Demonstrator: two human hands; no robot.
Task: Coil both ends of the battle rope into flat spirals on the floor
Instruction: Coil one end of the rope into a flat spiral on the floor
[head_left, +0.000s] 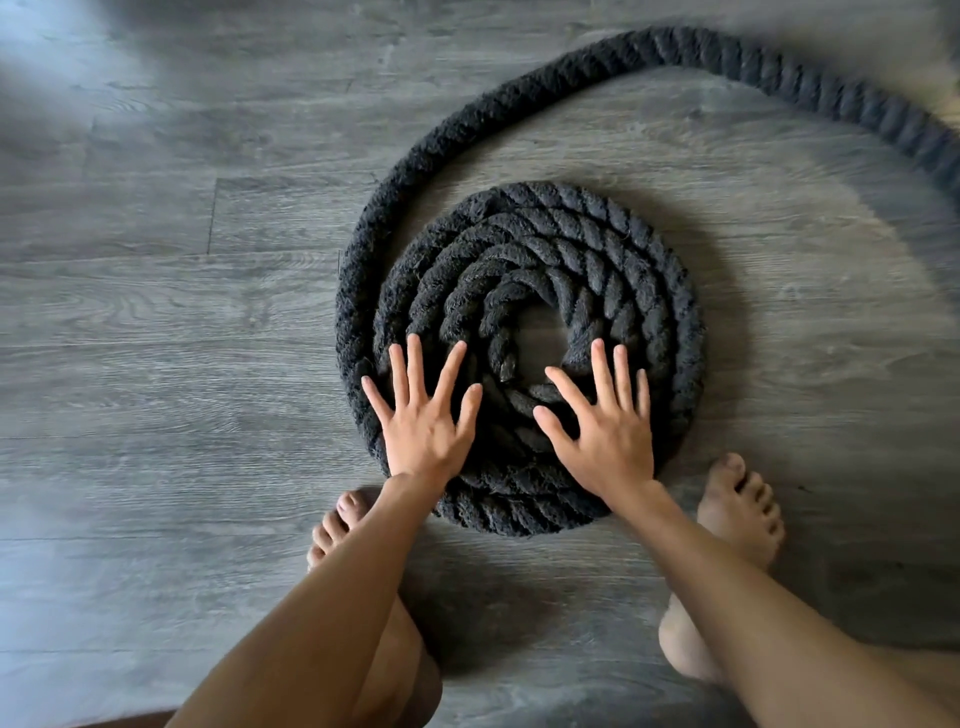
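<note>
A thick black battle rope lies wound in a flat spiral (587, 249) of several turns on the grey wood floor, with a small bare gap at its centre. The loose rope (519, 98) leaves the spiral at its left side, arcs up and over, and runs off the right edge of the view. My left hand (423, 415) rests flat on the spiral's lower left turns, fingers spread. My right hand (602, 421) lies flat on the lower right turns, fingers spread too. Neither hand grips the rope.
My bare left foot (337, 525) stands just left of the spiral's near edge and my bare right foot (737, 514) just right of it. The grey plank floor (156, 312) stretches out on all sides.
</note>
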